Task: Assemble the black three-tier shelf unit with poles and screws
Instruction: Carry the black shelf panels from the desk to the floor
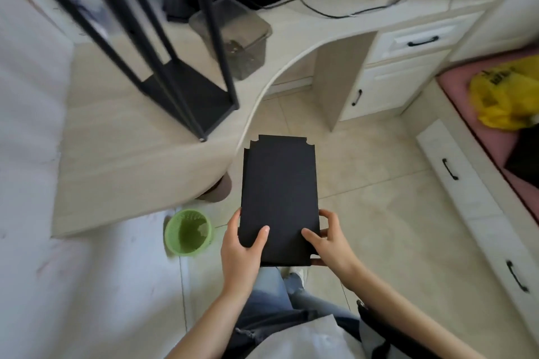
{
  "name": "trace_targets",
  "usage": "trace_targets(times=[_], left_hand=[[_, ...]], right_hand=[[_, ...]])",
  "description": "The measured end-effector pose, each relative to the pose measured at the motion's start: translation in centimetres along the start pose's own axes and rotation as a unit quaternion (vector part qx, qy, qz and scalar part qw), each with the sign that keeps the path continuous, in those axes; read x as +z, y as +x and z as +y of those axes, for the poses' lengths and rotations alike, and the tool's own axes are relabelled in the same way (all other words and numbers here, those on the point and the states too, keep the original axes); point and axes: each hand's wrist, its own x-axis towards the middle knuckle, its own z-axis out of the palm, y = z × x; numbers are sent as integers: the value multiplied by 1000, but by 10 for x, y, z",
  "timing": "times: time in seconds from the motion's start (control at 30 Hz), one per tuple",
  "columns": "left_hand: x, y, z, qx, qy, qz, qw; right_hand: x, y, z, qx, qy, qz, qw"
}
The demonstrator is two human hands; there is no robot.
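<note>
A flat black shelf board (278,189) with notched corners is held out over the floor, long side pointing away from me. My left hand (243,242) grips its near left edge, thumb lying on top. My right hand (326,237) grips the near right corner, thumb on the top face. A second board seems to lie just under it, showing as a thin edge. On the desk (116,160) stands the partly built black frame (186,90): a bottom shelf with several long poles rising toward the camera.
A green mesh waste basket (188,232) sits on the floor under the desk edge. A clear plastic box (233,35), dark cloth and cables lie on the desk behind the frame. White drawers (472,207) and a yellow bag (507,93) are at the right.
</note>
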Motion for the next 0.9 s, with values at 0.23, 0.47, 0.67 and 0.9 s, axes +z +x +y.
trace_targets(times=[0.23, 0.47, 0.67, 0.9], left_hand=[[66, 34, 38, 44, 65, -126, 989], [140, 78, 80, 105, 144, -258, 949], [207, 97, 104, 128, 196, -336, 912], [278, 73, 115, 143, 227, -381, 885]], right_hand=[[-55, 10, 12, 11, 108, 114, 988], [-99, 32, 12, 34, 195, 221, 955], [-133, 43, 10, 67, 274, 291, 914], [-189, 32, 29, 77, 336, 330, 879]])
